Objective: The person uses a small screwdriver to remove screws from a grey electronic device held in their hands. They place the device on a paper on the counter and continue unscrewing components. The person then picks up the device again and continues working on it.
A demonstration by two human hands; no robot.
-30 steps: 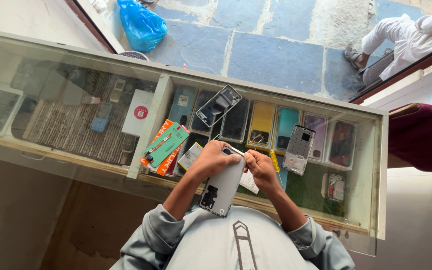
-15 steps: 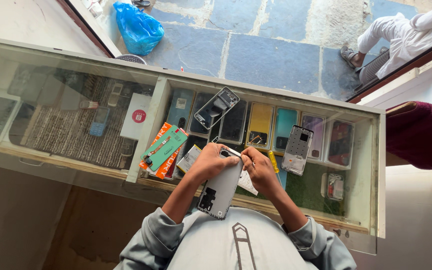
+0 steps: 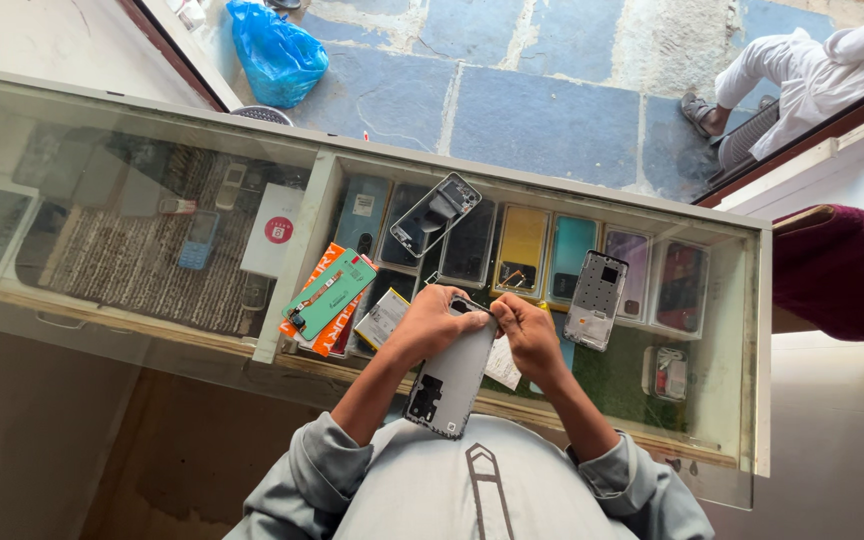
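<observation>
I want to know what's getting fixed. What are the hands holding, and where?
Both hands hold a grey phone back cover near its top end: left hand on the left edge, right hand at the top right corner.

Bright, sharp daylight; soft glare on glass counter.

A small phone repair shop open to the street: a glass-topped display bench holds rows of coloured phone back covers and old handsets, with bare phone frames and a green circuit part on top. Stone paving lies just beyond.
</observation>
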